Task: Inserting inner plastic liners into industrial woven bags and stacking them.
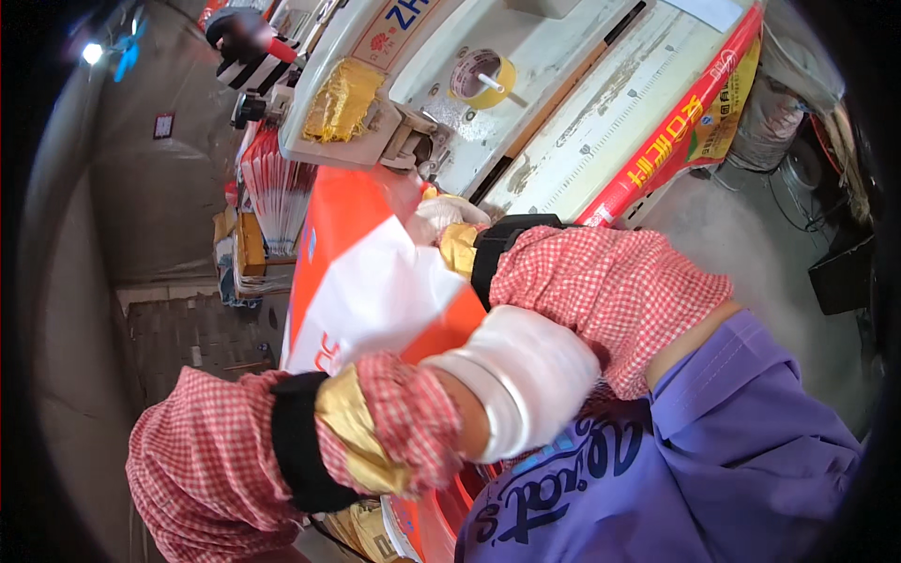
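Note:
A large red and white plastic bag [375,281] hangs in front of me, its upper part beside a white sewing machine [375,122]. My right hand [452,216], in a whitish glove, is closed at the bag's upper edge, just below the machine's head; its fingers are partly hidden. My left hand [540,375], in a white glove and smeared by motion, is close to my body, in front of the bag's lower right part. Its fingers cannot be made out. Red checked sleeve covers with black bands are on both forearms.
A yellow tape roll [496,83] with a white stick through it lies on the machine bed. A red and yellow printed bag strip [671,141] lines the table's right edge. Stacked red and white bags [277,192] stand at left; a person in stripes [258,56] is beyond.

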Action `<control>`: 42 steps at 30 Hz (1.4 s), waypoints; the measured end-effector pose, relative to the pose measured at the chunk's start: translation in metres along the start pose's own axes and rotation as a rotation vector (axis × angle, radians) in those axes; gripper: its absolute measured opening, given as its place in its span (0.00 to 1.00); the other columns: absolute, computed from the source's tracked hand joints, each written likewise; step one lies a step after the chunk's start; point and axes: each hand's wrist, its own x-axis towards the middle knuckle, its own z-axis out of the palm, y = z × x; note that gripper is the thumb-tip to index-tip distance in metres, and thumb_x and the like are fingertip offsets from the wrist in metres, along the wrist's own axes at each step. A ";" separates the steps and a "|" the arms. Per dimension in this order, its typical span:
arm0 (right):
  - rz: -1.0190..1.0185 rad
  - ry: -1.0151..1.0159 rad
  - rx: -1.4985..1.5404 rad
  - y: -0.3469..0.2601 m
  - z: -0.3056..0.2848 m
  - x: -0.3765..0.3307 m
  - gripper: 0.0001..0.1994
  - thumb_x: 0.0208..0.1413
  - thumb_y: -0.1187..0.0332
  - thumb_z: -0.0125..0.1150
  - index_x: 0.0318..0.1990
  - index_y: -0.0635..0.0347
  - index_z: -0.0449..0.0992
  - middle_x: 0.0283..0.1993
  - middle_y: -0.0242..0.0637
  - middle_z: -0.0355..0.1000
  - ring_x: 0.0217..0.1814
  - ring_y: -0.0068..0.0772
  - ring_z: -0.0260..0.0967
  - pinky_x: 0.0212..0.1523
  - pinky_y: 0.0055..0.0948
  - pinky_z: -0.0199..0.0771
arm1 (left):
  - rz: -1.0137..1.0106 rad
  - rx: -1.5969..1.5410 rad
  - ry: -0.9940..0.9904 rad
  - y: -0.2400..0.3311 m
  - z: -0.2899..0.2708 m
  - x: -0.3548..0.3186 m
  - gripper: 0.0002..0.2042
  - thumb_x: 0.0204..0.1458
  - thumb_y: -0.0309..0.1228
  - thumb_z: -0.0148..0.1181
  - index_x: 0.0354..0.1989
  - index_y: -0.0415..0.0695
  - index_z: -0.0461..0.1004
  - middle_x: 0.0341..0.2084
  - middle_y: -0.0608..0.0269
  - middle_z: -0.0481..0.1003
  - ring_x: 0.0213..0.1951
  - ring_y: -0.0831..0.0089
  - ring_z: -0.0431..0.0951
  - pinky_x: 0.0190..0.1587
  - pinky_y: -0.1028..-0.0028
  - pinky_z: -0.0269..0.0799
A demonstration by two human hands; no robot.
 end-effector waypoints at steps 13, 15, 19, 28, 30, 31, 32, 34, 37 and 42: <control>-0.119 0.028 0.363 -0.006 -0.029 -0.004 0.18 0.48 0.62 0.51 0.09 0.55 0.65 0.10 0.37 0.60 0.12 0.38 0.60 0.14 0.35 0.61 | -0.152 0.339 -0.270 -0.030 0.008 -0.088 0.05 0.37 0.34 0.55 0.14 0.54 0.73 0.14 0.70 0.69 0.23 0.69 0.73 0.27 0.69 0.68; -0.139 -0.009 0.497 -0.005 -0.024 0.006 0.17 0.48 0.62 0.51 0.10 0.55 0.65 0.10 0.38 0.61 0.12 0.38 0.60 0.14 0.35 0.61 | -0.135 0.191 -0.157 -0.007 0.029 -0.075 0.05 0.37 0.34 0.55 0.14 0.52 0.73 0.13 0.68 0.69 0.20 0.66 0.73 0.23 0.69 0.69; -0.146 -0.068 0.755 0.009 -0.009 0.003 0.15 0.47 0.63 0.51 0.11 0.56 0.66 0.11 0.38 0.61 0.13 0.38 0.61 0.15 0.35 0.62 | -0.353 -0.093 0.222 0.042 0.035 -0.031 0.08 0.42 0.31 0.52 0.17 0.43 0.73 0.10 0.61 0.69 0.17 0.60 0.74 0.22 0.61 0.72; -0.152 -0.196 1.333 0.039 0.024 0.025 0.12 0.46 0.65 0.51 0.15 0.58 0.69 0.13 0.38 0.63 0.16 0.39 0.63 0.18 0.35 0.63 | -0.136 -0.215 0.300 0.043 0.048 -0.009 0.09 0.40 0.29 0.50 0.27 0.36 0.72 0.16 0.53 0.71 0.19 0.56 0.75 0.19 0.62 0.72; -0.155 -0.218 1.470 0.038 0.032 0.028 0.11 0.45 0.65 0.52 0.16 0.58 0.69 0.14 0.38 0.63 0.16 0.39 0.63 0.18 0.36 0.63 | -0.150 -0.200 0.308 0.045 0.049 -0.006 0.08 0.39 0.28 0.50 0.26 0.37 0.72 0.16 0.53 0.71 0.20 0.56 0.75 0.19 0.62 0.72; -0.158 -0.229 1.538 0.036 0.035 0.035 0.11 0.45 0.66 0.52 0.16 0.59 0.69 0.14 0.38 0.64 0.17 0.39 0.63 0.19 0.36 0.64 | -0.162 -0.184 0.311 0.046 0.049 -0.004 0.08 0.39 0.28 0.50 0.25 0.38 0.73 0.17 0.53 0.71 0.21 0.57 0.75 0.20 0.62 0.72; -0.157 -0.237 1.605 0.041 0.040 0.028 0.10 0.45 0.66 0.52 0.16 0.59 0.70 0.14 0.38 0.64 0.17 0.39 0.63 0.19 0.36 0.64 | -0.165 -0.184 0.319 0.045 0.051 -0.003 0.08 0.39 0.28 0.50 0.25 0.38 0.73 0.17 0.53 0.71 0.21 0.57 0.75 0.20 0.62 0.72; -0.160 -0.265 1.733 0.041 0.048 0.034 0.10 0.45 0.66 0.52 0.17 0.59 0.70 0.15 0.39 0.64 0.17 0.39 0.64 0.19 0.36 0.64 | -0.163 -0.113 0.309 0.039 0.051 0.002 0.06 0.37 0.28 0.52 0.23 0.41 0.73 0.17 0.54 0.72 0.22 0.58 0.76 0.21 0.63 0.71; -0.162 -0.310 1.926 0.044 0.063 0.035 0.09 0.44 0.67 0.52 0.18 0.60 0.71 0.15 0.39 0.65 0.18 0.39 0.64 0.20 0.36 0.65 | -0.170 -0.098 0.193 0.014 0.029 0.006 0.06 0.36 0.28 0.55 0.24 0.43 0.74 0.21 0.54 0.74 0.26 0.58 0.76 0.26 0.64 0.72; -0.187 -0.362 2.246 0.053 0.087 0.028 0.07 0.43 0.68 0.52 0.20 0.61 0.72 0.17 0.39 0.66 0.19 0.39 0.65 0.22 0.36 0.65 | -0.089 -0.068 0.162 -0.020 0.027 0.000 0.09 0.42 0.36 0.54 0.25 0.43 0.73 0.21 0.54 0.73 0.29 0.57 0.75 0.33 0.62 0.71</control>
